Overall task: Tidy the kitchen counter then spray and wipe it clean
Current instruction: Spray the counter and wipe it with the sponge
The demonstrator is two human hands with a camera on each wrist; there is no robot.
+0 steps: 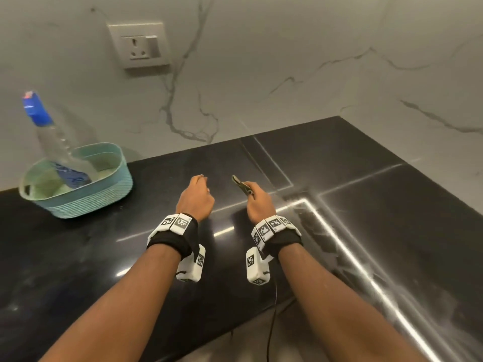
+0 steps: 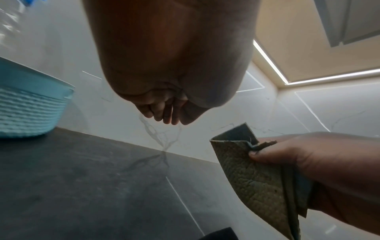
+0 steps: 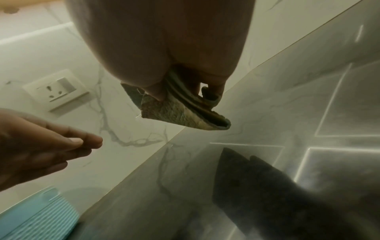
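Two hands: right hand [image 1: 258, 202] pinching folded cloth [image 2: 257, 183], left hand [image 1: 196, 197] loose, empty.

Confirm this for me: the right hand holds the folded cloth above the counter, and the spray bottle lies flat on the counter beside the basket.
Not quite. The spray bottle is not on the counter; it leans inside the teal basket, as the head view shows. The rest stands: the right hand holds the folded cloth above the counter.
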